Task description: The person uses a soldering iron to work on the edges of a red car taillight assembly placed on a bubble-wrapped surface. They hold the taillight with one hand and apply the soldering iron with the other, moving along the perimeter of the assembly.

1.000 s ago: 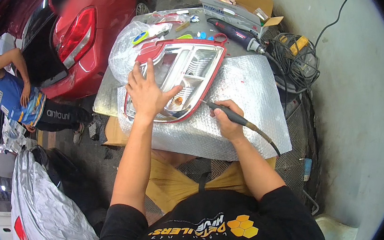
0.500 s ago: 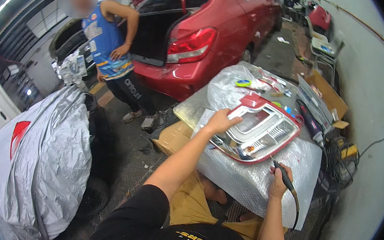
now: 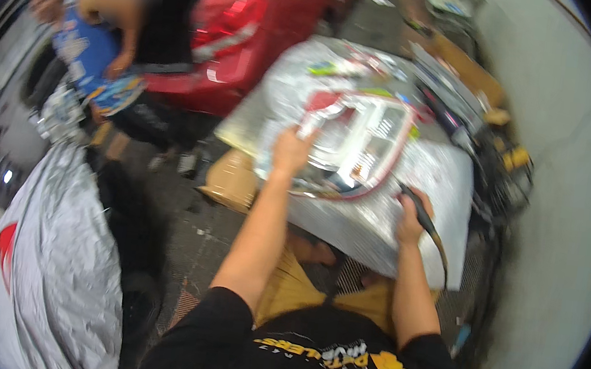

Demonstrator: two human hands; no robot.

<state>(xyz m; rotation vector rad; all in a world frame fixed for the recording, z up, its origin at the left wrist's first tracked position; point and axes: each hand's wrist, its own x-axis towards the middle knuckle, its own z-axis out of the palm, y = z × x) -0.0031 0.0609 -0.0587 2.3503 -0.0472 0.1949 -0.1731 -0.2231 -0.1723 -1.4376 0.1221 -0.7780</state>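
A red and clear car tail light rests on a table covered with bubble wrap. My left hand is closed on its left edge, thumb over the rim. In my right hand is a slim black corded hand tool, its cord trailing down past my wrist. The tool's tip points towards the tail light's lower right edge, apparently a little apart from it. Motion blur hides the tip's exact shape.
Crumpled clear plastic and small items lie at the table's far side. A cardboard box stands left, tangled cables right by the wall. Beyond are a red car, a person in blue and a silver-covered object.
The view has swung and blurred, so the table, car and person appear farther left and higher. My left hand stays on the tail light and the right keeps the tool.
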